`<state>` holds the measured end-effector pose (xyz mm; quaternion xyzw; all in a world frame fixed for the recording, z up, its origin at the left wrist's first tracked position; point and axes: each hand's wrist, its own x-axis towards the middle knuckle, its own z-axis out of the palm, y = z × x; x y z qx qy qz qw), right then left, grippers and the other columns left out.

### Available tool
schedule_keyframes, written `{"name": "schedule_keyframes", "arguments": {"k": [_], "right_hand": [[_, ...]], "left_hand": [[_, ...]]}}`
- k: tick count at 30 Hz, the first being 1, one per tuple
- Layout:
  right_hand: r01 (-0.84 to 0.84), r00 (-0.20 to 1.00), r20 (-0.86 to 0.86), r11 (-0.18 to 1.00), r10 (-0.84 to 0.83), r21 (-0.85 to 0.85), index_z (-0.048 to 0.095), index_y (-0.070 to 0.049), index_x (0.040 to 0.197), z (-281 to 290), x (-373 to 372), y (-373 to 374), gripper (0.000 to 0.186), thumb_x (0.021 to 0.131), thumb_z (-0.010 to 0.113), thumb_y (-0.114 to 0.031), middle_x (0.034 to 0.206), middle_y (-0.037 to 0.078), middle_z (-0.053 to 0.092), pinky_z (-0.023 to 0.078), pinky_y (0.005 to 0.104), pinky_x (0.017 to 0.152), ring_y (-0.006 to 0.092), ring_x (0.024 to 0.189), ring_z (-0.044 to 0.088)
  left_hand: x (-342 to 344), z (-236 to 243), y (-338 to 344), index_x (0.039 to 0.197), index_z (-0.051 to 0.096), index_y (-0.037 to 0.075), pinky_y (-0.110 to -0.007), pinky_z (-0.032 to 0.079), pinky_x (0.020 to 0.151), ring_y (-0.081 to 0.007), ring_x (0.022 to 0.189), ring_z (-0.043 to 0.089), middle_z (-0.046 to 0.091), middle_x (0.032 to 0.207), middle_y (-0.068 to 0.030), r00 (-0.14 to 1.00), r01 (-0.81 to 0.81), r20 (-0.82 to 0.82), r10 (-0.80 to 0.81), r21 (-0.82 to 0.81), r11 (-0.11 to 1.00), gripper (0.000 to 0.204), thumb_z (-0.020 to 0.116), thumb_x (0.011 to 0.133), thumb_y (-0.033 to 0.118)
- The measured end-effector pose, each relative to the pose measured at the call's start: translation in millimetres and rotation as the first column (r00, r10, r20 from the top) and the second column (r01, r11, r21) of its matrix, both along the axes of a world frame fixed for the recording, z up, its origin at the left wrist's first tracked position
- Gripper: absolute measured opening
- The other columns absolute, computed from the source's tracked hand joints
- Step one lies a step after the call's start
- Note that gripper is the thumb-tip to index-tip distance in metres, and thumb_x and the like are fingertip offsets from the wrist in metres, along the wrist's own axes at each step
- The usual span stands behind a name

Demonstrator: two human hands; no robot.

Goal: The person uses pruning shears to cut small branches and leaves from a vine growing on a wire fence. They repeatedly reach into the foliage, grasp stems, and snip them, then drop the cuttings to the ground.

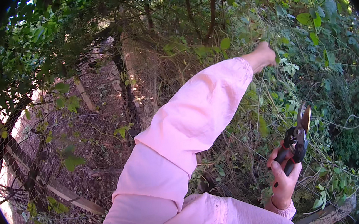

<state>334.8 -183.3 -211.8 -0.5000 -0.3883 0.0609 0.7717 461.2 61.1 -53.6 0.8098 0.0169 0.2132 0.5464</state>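
The right hand [284,176] was wrapped around the handles of the pruning shears [297,139], raised at the lower right, blades parted and apparently not on a stem. The left hand [264,54], seemingly curled, was among leafy vines [289,84]; blur hid any grip. Growth there stood dense, with no cut ends discernible.

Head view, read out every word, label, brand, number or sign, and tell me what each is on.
None: no text can be read on the pruning shears in the right hand, the pink sleeve or anywhere else.
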Motion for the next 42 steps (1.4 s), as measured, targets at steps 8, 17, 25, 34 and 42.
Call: {"name": "schedule_keyframes", "arguments": {"k": [8,17,25,34,42], "right_hand": [[0.127,0.991,-0.028,0.989,-0.130,-0.077,0.043,0.002,0.124,5,-7,-29,0.054,0.076,0.066,-0.004,0.094,0.009,0.055,0.043,0.0200,0.060,0.0109,0.075,0.053],[0.025,0.998,-0.062,0.991,-0.033,-0.130,0.043,0.000,0.120,-2,-7,-17,0.053,0.075,0.068,-0.005,0.093,0.008,0.055,0.045,0.0212,0.062,0.0112,0.077,0.054],[-0.068,0.997,-0.055,0.982,0.059,-0.176,0.045,-0.001,0.114,-5,-5,-3,0.049,0.074,0.072,-0.010,0.091,0.006,0.055,0.044,0.0244,0.071,0.0107,0.079,0.052],[-0.118,0.989,-0.103,0.979,0.102,-0.164,0.045,-0.002,0.110,-11,-6,8,0.046,0.074,0.073,-0.011,0.089,0.005,0.055,0.043,0.0230,0.067,0.0093,0.075,0.051],[-0.106,0.993,-0.071,0.979,0.095,-0.174,0.045,-0.002,0.110,-11,-3,13,0.047,0.074,0.073,-0.011,0.089,0.005,0.056,0.043,0.0244,0.069,0.0102,0.076,0.051]], "left_hand": [[-23,-3,16,0.135,0.039,-0.002,-0.035,0.054,0.071,-0.0244,0.091,0.063,0.062,0.109,-0.0143,0.855,0.433,-0.465,-0.229,0.398,0.809,0.055,0.055,0.091,0.028],[-110,-13,26,0.082,0.066,0.003,-0.033,0.050,0.066,-0.0182,0.071,0.063,0.067,0.080,-0.0090,0.958,0.157,-0.267,0.103,0.791,0.591,0.020,0.076,0.073,0.018],[-136,-76,35,0.096,0.059,0.004,-0.040,0.050,0.078,-0.0276,0.092,0.060,0.057,0.100,-0.0095,0.987,0.016,-0.080,0.141,0.915,0.404,0.031,0.074,0.069,0.010],[-144,-109,45,0.080,0.054,-0.001,-0.042,0.048,0.066,-0.0343,0.076,0.060,0.055,0.085,-0.0153,0.926,-0.377,0.312,0.212,0.728,0.574,0.007,0.059,0.075,-0.002],[-146,-88,49,0.076,0.054,-0.002,-0.042,0.048,0.064,-0.0351,0.074,0.060,0.056,0.080,-0.0171,0.889,-0.438,0.453,0.069,0.797,0.415,0.008,0.057,0.072,-0.008]]}}
